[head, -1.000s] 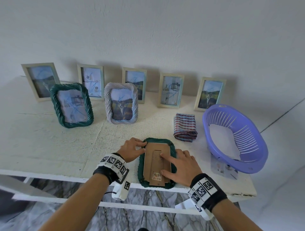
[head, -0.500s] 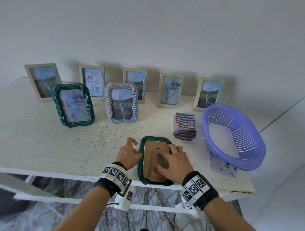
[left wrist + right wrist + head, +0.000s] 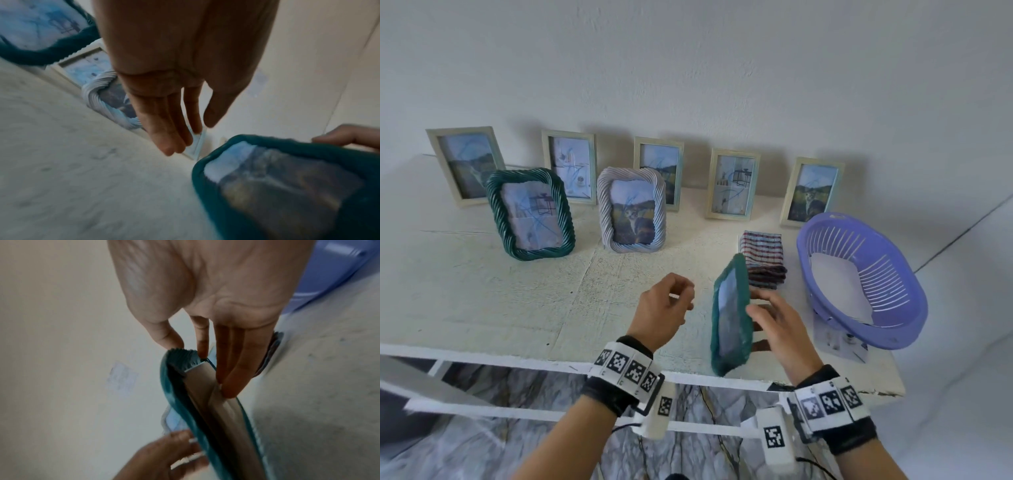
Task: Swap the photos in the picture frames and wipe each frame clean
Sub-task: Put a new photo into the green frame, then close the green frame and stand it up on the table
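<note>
My right hand (image 3: 779,320) holds a dark green twisted picture frame (image 3: 731,315) up off the white table (image 3: 482,301), tilted on edge with its glass facing left. The thumb lies on the frame's rim and the fingers press on the brown cardboard back (image 3: 205,386). A photo shows behind the glass of that green frame (image 3: 287,186). To the frame's left my left hand (image 3: 667,308) hovers with relaxed fingers (image 3: 164,138) and holds nothing. A folded checked cloth (image 3: 763,260) lies just behind the frame.
A second green twisted frame (image 3: 530,214) and a pale lilac twisted frame (image 3: 631,214) stand mid-table. Several pale flat frames (image 3: 732,185) lean along the wall. At the right sits a purple basket (image 3: 914,308), with a loose photo (image 3: 835,342) under its near side by the table's edge.
The green frame lay face down with both hands on it. My right hand has lifted it and turned it on edge; my left hand has come off it.
</note>
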Tool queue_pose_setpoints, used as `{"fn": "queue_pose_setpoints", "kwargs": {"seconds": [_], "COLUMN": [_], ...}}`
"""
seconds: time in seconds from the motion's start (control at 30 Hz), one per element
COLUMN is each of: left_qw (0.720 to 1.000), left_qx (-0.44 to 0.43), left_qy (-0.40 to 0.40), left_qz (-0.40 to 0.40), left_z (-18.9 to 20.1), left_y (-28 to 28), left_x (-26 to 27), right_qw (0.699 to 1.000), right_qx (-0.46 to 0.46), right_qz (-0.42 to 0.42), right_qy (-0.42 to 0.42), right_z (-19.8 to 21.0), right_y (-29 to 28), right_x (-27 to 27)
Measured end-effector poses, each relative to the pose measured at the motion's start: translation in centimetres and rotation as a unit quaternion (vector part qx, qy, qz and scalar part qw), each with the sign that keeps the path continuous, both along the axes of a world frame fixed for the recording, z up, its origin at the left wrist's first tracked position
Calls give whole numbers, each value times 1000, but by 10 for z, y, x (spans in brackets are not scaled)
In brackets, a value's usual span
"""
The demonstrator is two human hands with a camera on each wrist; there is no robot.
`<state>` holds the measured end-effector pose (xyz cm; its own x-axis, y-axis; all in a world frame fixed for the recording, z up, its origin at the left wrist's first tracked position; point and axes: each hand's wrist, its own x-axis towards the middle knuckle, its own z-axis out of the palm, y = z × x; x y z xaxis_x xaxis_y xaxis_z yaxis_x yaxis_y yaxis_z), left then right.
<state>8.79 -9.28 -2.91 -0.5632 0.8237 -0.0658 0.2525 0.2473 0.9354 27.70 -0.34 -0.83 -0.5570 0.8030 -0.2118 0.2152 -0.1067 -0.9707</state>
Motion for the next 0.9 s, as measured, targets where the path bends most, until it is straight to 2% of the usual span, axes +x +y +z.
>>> {"fn": "queue_pose_setpoints", "kwargs": {"seconds": [0.07,0.1,0.2,0.23,0.3,0.37,0.47,0.6,0.67,0.8,0.9], "left_qw": [987,977,961,958,953,949,947,944,939,933,930], "left_qx": [-68,-88,-105,-101,-98,-102,-110,-115,-126,-138,-146], "left_qy": [132,172,219,229,252,268,278,284,293,305,311], "left_qz": [-55,-85,-134,-137,-133,-129,-120,-122,-129,-134,-134], "left_z": [-24,-34,-52,-56,-61,-66,-70,-74,-75,-76,-77], "left_y": [-4,-6,-15,-17,-24,-30,-39,-42,-42,-42,-42], "left_x": [-9,-13,-23,-25,-30,-35,-39,-39,-39,-36,-33], "right_qw": [1000,999,997,997,994,972,932,854,843,861,847], "right_qx": [-1,-14,-69,-58,21,115,199,312,335,409,423], "right_qz": [-29,-39,-42,-39,-15,25,79,121,114,-2,-27], "right_qy": [9,8,-8,-29,-107,-204,-292,-398,-405,-301,-321], "right_z": [-4,-8,-24,-32,-50,-61,-71,-75,-65,-40,-33], "right_y": [6,8,11,13,20,27,31,34,41,71,104], "right_x": [11,15,13,10,2,-7,-19,-28,-33,-53,-76]}}
